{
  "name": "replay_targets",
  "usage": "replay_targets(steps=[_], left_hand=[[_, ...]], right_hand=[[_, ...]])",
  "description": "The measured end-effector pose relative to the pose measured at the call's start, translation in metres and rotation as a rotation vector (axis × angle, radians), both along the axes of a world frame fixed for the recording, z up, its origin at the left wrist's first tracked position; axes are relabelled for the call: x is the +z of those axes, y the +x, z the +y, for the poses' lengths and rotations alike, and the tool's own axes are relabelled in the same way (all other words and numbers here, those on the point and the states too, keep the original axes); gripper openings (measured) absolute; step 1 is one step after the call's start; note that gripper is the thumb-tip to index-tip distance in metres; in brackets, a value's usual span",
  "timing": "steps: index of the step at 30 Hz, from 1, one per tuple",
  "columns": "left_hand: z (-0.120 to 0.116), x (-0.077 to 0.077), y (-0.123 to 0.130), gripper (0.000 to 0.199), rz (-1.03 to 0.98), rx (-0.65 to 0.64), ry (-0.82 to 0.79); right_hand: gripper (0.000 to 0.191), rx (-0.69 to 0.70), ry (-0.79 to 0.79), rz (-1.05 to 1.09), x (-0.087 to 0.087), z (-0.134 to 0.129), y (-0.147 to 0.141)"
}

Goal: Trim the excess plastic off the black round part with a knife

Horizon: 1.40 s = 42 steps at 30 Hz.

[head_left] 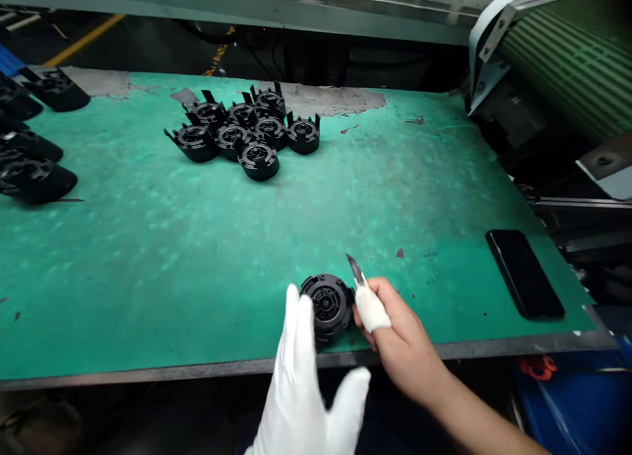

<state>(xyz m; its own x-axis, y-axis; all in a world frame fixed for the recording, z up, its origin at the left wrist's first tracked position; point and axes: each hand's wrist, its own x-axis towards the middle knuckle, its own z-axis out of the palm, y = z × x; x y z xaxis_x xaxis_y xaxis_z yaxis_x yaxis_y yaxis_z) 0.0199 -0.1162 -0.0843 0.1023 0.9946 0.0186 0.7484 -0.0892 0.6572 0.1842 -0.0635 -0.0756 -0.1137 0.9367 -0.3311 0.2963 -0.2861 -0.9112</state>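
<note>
A round black plastic part [326, 302] lies near the front edge of the green table, its ribbed inner face turned up. My left hand [309, 389], in a white glove, is at the part's left side with fingers stretched and thumb spread. Whether its fingertips touch the part I cannot tell. On the other side, my right hand [395, 336] is closed around a craft knife [356, 270], blade pointing up and away. A white covering wraps the right thumb. Some right fingers are hidden beside the part, and most of the knife's handle is inside the hand.
Several similar black parts [259, 160] stand grouped at the back of the green table [197, 257]. More black parts [34, 172] sit at the left edge. A phone [524, 274] lies at right, below a green ribbed conveyor belt [573, 53]. Small scraps dot the surface.
</note>
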Motion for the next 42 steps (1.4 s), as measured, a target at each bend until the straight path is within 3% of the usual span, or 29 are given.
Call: replay_targets(steps=[4,9,15,24,30,36,42], left_hand=[[-0.012,0.004,0.000,0.076,0.034,0.013,-0.030],[0.022,0.004,-0.007,0.085,-0.069,0.061,0.041],[0.050,-0.003,-0.009,0.095,-0.116,-0.003,-0.032],[0.053,-0.010,-0.010,0.081,-0.109,-0.061,0.045],[0.055,-0.005,-0.011,0.079,-0.123,-0.076,0.055],[0.056,-0.005,-0.010,0.074,-0.160,-0.080,0.062],[0.054,-0.008,-0.011,0.080,-0.180,-0.042,0.008]], right_hand=[[0.012,0.123,0.124,-0.107,0.010,0.027,0.024],[0.028,0.419,0.281,-0.376,0.032,0.024,0.055],[0.035,0.575,0.272,-0.611,0.031,0.021,0.057],[0.025,0.597,0.170,-0.585,0.036,0.004,0.051],[0.028,0.541,0.172,-0.538,0.037,-0.002,0.048],[0.035,0.524,0.196,-0.644,0.032,-0.009,0.042],[0.027,0.519,0.140,-0.563,0.035,-0.009,0.032]])
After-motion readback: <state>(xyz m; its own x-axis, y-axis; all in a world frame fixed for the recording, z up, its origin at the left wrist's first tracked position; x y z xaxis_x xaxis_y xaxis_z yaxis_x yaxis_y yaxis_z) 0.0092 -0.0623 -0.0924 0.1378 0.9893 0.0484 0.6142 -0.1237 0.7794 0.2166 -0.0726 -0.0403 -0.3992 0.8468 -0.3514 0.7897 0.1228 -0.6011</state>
